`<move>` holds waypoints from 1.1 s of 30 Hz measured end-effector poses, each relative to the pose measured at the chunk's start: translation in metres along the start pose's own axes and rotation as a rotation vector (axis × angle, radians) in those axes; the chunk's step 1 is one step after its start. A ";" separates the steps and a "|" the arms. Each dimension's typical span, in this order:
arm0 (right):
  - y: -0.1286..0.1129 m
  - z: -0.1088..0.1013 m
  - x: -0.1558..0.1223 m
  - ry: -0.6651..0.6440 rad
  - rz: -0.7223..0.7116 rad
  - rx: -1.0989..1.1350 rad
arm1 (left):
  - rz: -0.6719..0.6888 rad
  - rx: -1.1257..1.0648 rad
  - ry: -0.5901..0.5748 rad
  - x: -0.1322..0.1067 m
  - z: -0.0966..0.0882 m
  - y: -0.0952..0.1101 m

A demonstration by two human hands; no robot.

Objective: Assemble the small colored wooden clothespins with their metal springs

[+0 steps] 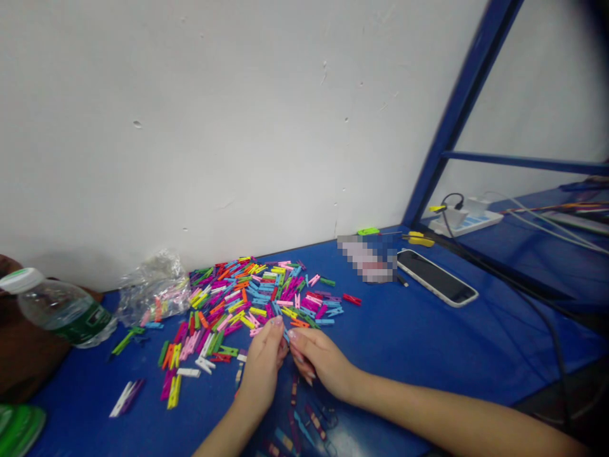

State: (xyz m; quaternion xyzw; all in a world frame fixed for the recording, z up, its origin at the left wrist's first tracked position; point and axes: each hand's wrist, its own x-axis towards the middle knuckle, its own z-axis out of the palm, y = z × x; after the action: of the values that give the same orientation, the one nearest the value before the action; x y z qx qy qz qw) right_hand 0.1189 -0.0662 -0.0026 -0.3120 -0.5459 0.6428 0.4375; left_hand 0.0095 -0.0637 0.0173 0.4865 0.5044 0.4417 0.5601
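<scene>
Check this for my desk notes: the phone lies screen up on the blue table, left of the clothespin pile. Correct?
Wrong side: the head view shows the phone screen up on the blue table, right of the clothespin pile.

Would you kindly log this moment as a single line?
left hand: fingers on blue clothespin | right hand: fingers on same clothespin | clothespin heap: beyond both hands | phone: right of heap

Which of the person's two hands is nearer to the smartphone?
Right. The right hand is to the left of the smartphone, nearer the camera; the left hand is farther left, beyond the right hand.
</scene>
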 end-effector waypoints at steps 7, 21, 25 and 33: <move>-0.016 -0.015 -0.001 -0.031 -0.155 -0.658 | -0.030 -0.021 -0.045 0.004 -0.004 0.004; -0.026 -0.028 0.004 -0.290 0.004 -0.476 | 0.057 0.181 -0.090 -0.002 -0.003 0.010; -0.027 -0.033 0.006 -0.300 0.017 -0.495 | 0.100 0.263 -0.035 -0.003 -0.005 0.009; -0.027 -0.038 0.010 -0.391 0.050 -0.355 | 0.078 0.284 0.008 -0.001 -0.008 0.005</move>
State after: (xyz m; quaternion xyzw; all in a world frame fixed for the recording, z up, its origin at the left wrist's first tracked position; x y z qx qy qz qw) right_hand 0.1544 -0.0406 0.0167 -0.2674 -0.7161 0.5958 0.2462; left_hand 0.0014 -0.0634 0.0226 0.5782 0.5449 0.3893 0.4661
